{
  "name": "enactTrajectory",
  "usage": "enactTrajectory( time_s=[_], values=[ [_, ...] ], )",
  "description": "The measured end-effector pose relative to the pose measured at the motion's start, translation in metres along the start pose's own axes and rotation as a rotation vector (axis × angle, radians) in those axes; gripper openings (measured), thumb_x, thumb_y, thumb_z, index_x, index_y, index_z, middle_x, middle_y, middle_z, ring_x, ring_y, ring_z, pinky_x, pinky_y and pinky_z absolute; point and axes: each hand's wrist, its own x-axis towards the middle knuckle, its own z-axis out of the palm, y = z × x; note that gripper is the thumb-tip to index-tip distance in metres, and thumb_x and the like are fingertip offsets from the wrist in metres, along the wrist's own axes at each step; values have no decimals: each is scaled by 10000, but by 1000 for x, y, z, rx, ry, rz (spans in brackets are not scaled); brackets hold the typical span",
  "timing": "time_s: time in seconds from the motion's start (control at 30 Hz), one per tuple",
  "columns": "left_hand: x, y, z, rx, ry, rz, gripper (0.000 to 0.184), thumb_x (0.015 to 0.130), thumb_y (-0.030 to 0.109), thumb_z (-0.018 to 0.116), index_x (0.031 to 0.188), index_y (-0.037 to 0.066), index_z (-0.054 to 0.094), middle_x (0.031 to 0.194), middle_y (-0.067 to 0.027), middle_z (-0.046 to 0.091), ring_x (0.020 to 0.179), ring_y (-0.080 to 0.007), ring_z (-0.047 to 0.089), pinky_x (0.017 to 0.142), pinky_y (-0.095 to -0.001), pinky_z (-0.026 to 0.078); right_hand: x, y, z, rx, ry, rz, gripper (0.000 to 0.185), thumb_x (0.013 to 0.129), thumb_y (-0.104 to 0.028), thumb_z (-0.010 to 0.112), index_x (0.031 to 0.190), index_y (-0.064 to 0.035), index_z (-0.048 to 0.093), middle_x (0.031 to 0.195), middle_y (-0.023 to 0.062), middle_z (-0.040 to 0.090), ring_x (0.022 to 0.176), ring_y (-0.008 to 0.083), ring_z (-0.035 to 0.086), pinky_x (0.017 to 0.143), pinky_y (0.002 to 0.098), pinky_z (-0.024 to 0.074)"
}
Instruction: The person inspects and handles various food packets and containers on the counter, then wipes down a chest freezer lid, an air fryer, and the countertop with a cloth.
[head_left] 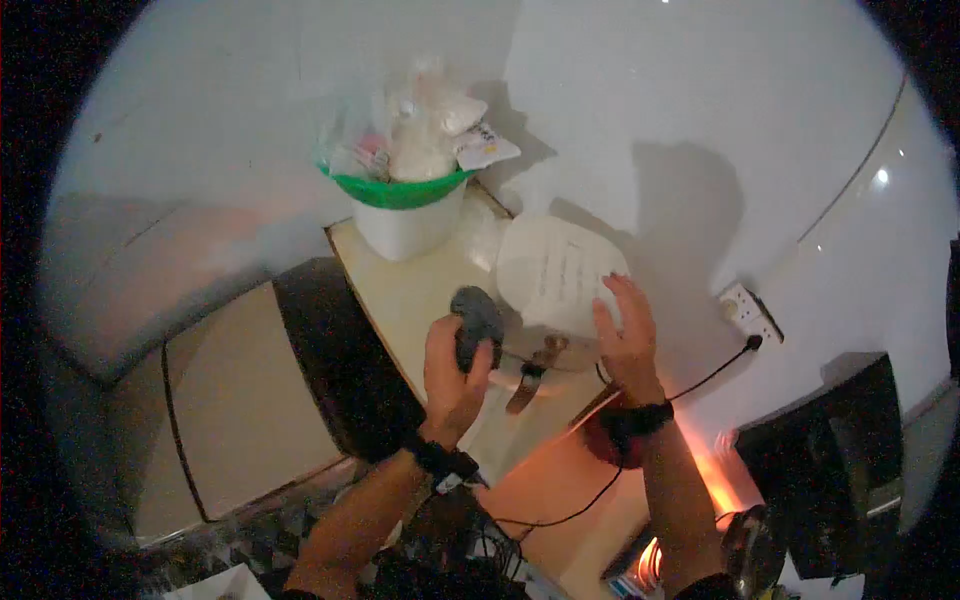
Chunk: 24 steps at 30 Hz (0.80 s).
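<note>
A dark grey, soft-looking object point(478, 325) is gripped between the thumb and fingers of my left hand point(455, 375), above the light tabletop point(400, 310). My right hand point(628, 340) has its fingers apart, at the right edge of a white rounded object point(560, 270) with lines of faint writing on it; whether it touches that object is unclear. Between my hands lie a brown strap-like item point(525, 388) and a small brownish thing point(549, 350). Both of my wrists wear black bands.
A white bucket point(405, 228) with a green rim holds plastic bags at the back of the table. A wall socket point(750, 312) with a plug and black cable is at right. A glowing orange light point(650, 562) is at lower right, near a dark screen-like panel point(830, 450).
</note>
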Motion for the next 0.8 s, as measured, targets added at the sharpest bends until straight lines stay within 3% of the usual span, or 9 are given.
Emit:
enactTrajectory(
  time_s=[0.03, 0.07, 0.2, 0.3, 0.47, 0.53, 0.63, 0.73, 0.8],
  values=[
    [9, -10, 9, 316, 92, 362, 376, 896, 102, 719, 1232, 7, 580, 1307, -186, 574, 1132, -376, 595, 1014, -461, 484, 6, 9, 11, -6, 7, -16, 473, 1007, -323, 606, 1353, 0, 603, 1393, 226, 601, 1267, 379, 584, 1066, 461, 475],
    [10, -24, 24, 282, 47, 382, 459, 788, 58, 769, 1211, 17, 597, 1361, -230, 562, 1204, -459, 538, 1052, -519, 436, 6, 19, 25, -83, -111, -31, 482, 999, -311, 621, 1359, 8, 600, 1433, 243, 565, 1328, 423, 520, 1114, 480, 425],
    [19, -98, 60, 597, -209, 619, 387, 803, 108, 724, 1179, 52, 653, 1472, -189, 543, 1305, -429, 529, 1084, -543, 426, 12, 22, 44, -68, -351, 90, 510, 984, -299, 644, 1372, 27, 588, 1515, 287, 477, 1461, 486, 356, 1190, 508, 334],
    [-13, -157, 65, 468, -368, 912, 375, 842, 105, 667, 1215, 63, 661, 1423, -143, 586, 1366, -386, 501, 1122, -559, 414, -1, 33, 52, -34, -283, -37, 525, 964, -319, 677, 1382, -16, 580, 1469, 275, 527, 1428, 501, 398, 1196, 582, 289],
    [-50, -249, 76, 451, -467, 614, 400, 858, 126, 641, 1255, 81, 656, 1376, -120, 605, 1416, -339, 465, 1134, -518, 432, 0, 30, 47, -106, -447, 6, 543, 982, -298, 653, 1408, 27, 568, 1522, 290, 470, 1479, 478, 330, 1192, 537, 320],
    [-49, -235, 60, 445, -500, 556, 406, 857, 124, 636, 1261, 80, 654, 1371, -121, 605, 1424, -342, 452, 1120, -490, 454, 4, 25, 48, -184, -433, -108, 560, 980, -298, 659, 1423, 29, 558, 1529, 279, 470, 1487, 467, 321, 1191, 539, 318],
    [-26, -185, 25, 674, -654, 449, 412, 863, 110, 655, 1270, 51, 643, 1322, -149, 638, 1332, -364, 543, 1049, -461, 510, 14, 12, 43, -155, -512, 177, 602, 978, -342, 657, 1437, 31, 549, 1534, 265, 474, 1503, 447, 306, 1213, 544, 265],
    [8, -160, 9, 452, -765, -91, 425, 913, 96, 634, 1327, 7, 601, 1223, -205, 685, 1130, -386, 661, 958, -472, 546, 11, 14, 47, -125, -550, 246, 642, 977, -411, 638, 1439, 25, 549, 1543, 268, 461, 1516, 434, 294, 1236, 553, 194],
    [14, -158, 8, 350, -727, -130, 416, 951, 108, 615, 1353, 2, 587, 1194, -218, 696, 1075, -370, 690, 941, -466, 550, 11, 13, 43, -71, -481, 177, 688, 971, -482, 622, 1436, 20, 552, 1542, 273, 460, 1509, 446, 304, 1239, 574, 155]
  ],
)
